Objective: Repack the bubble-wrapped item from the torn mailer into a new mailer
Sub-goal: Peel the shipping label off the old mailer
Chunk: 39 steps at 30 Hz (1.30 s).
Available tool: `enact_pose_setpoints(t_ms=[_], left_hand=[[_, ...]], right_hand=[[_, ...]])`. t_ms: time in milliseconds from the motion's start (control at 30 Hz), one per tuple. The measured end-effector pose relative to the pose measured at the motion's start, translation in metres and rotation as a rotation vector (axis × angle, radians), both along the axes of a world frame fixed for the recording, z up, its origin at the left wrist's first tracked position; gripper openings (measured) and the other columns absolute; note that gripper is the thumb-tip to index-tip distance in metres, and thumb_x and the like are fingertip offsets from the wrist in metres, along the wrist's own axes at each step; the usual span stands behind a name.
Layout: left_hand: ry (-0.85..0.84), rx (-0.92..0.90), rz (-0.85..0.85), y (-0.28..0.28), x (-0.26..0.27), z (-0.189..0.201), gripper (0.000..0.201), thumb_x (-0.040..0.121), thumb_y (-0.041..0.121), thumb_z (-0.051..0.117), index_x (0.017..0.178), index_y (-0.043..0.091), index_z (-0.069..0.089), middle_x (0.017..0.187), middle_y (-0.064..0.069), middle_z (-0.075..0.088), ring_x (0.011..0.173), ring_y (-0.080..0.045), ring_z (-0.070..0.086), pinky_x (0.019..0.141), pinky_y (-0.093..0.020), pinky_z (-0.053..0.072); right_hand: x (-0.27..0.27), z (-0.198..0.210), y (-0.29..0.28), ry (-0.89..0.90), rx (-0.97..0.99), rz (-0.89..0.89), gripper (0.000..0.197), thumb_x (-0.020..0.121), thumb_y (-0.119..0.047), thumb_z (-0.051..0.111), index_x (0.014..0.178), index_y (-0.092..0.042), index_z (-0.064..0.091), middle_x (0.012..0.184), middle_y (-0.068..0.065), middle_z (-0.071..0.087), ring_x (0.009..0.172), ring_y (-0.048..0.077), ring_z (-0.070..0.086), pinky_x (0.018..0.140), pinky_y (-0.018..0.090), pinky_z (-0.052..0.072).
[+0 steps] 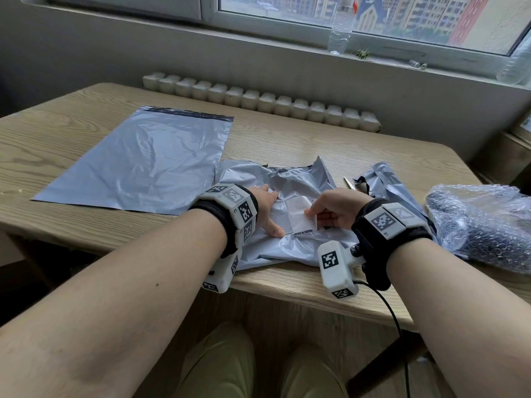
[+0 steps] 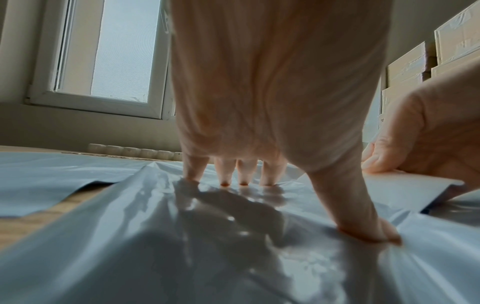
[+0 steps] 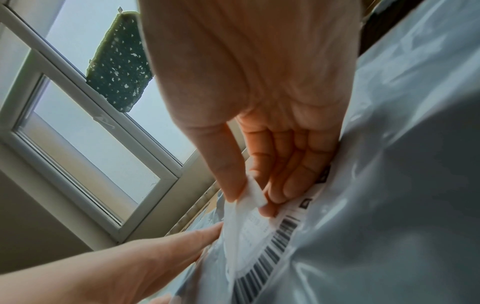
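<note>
- Grey plastic of the torn mailer (image 1: 290,239) is lying crumpled at the near edge of the table (image 1: 86,139), under both hands.
- The left hand (image 1: 265,209) is pressing down on the torn mailer with straight, spread fingers (image 2: 224,174) and the thumb planted flat, nothing gripped.
- The right hand (image 1: 334,209) is pinching a lifted corner of the white shipping label (image 3: 255,224) between thumb and forefinger; the rest of the label, with its barcode, is still sticking to the torn mailer.
- The bubble-wrapped item (image 1: 488,228) is sitting out of the torn mailer at the near right edge of the table, just beside the right wrist, with something dark showing through the wrap.
- The new mailer (image 1: 143,162) is lying flat and smooth on the left half of the table, its sealing strip toward the far edge, its right side touching or just overlapping the torn mailer.
- A torn-off scrap of grey mailer plastic (image 1: 385,182) is lying between the torn mailer and the bubble-wrapped item, with a pale blade-like tip (image 1: 350,183) showing beside it; what that object is cannot be told.
- A clear plastic bottle (image 1: 340,33) is standing on the windowsill beyond the far edge of the table.
</note>
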State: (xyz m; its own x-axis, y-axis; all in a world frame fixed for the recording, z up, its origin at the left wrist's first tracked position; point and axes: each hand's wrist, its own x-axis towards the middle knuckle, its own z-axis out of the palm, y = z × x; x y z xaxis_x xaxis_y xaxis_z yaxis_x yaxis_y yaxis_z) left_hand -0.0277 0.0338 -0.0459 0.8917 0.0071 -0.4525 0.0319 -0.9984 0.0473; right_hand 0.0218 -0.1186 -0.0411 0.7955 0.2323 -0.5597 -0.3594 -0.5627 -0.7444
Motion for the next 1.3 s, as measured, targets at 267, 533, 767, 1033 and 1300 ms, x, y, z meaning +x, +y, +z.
enact_pose_setpoints(t_ms=[267, 533, 767, 1033, 1300], left_hand=[[0.004, 0.004, -0.002, -0.0001, 0.0006, 0.0003, 0.105, 0.080, 0.057, 0.062, 0.153, 0.015, 0.000, 0.161, -0.006, -0.004, 0.148, -0.025, 0.008, 0.120, -0.043, 0.016], [0.002, 0.001, -0.002, 0.0012, 0.0011, -0.0001, 0.105, 0.080, 0.057, 0.063, 0.153, 0.014, 0.001, 0.161, -0.006, -0.004, 0.148, -0.025, 0.008, 0.120, -0.043, 0.016], [0.001, 0.010, -0.004, 0.0016, 0.0012, -0.0015, 0.105, 0.079, 0.058, 0.062, 0.153, 0.015, 0.001, 0.161, -0.007, -0.003, 0.149, -0.025, 0.008, 0.120, -0.044, 0.016], [0.002, 0.010, -0.001, 0.0017, 0.0009, -0.0001, 0.105, 0.079, 0.058, 0.062, 0.153, 0.015, 0.001, 0.161, -0.007, -0.004, 0.149, -0.025, 0.008, 0.120, -0.044, 0.016], [-0.011, -0.001, 0.008, 0.0025, -0.0003, -0.0010, 0.105, 0.079, 0.059, 0.062, 0.153, 0.016, 0.002, 0.161, -0.005, -0.003, 0.149, -0.024, 0.007, 0.120, -0.045, 0.016]], right_hand=[[0.0000, 0.0002, -0.0014, 0.010, 0.020, -0.016, 0.016, 0.084, 0.007, 0.059, 0.076, -0.006, 0.053, 0.071, 0.010, 0.057, 0.061, 0.018, 0.055, 0.052, 0.023, 0.048], [0.0001, 0.0002, -0.0029, 0.017, 0.046, -0.038, 0.015, 0.083, 0.007, 0.059, 0.077, -0.005, 0.054, 0.073, 0.011, 0.058, 0.065, 0.020, 0.056, 0.061, 0.026, 0.049], [-0.0004, 0.0006, -0.0042, 0.025, 0.067, -0.047, 0.016, 0.084, 0.007, 0.059, 0.076, -0.006, 0.054, 0.072, 0.010, 0.057, 0.064, 0.019, 0.055, 0.066, 0.026, 0.049], [-0.0020, 0.0016, -0.0067, 0.038, 0.092, -0.050, 0.016, 0.085, 0.008, 0.056, 0.075, -0.004, 0.054, 0.073, 0.011, 0.059, 0.065, 0.020, 0.057, 0.068, 0.027, 0.050], [-0.0029, 0.0020, -0.0088, 0.035, 0.121, -0.061, 0.014, 0.084, 0.008, 0.058, 0.078, -0.005, 0.056, 0.076, 0.011, 0.059, 0.068, 0.020, 0.057, 0.071, 0.027, 0.051]])
